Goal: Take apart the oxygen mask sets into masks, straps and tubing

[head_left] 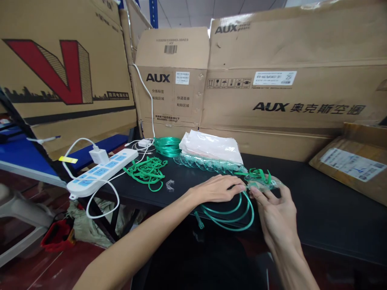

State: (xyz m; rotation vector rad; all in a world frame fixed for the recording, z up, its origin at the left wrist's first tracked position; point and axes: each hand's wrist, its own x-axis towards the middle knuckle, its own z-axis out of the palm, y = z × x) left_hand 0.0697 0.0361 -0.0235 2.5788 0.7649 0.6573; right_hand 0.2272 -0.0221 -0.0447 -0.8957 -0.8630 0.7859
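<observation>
My right hand [277, 207] grips a clear oxygen mask [269, 184] with a green elastic strap [257, 174] lying over it. Fingertips of my left hand [220, 188] are pinched at the mask's connector, where a green oxygen tube [250, 215] joins. That tube hangs in loops below my left hand, past the table's front edge, with its free end at the left. Behind my hands lies a row of clear masks [208, 163], partly under a stack of white plastic bags [211, 147].
Left on the black table [305, 193] are a coil of green tubing [167, 146], a tangle of green straps [146, 172], small clear strips [170, 185] and a white power strip [102, 171] with cables. Cardboard boxes [229, 92] line the back; a taped carton [352, 161] stands right.
</observation>
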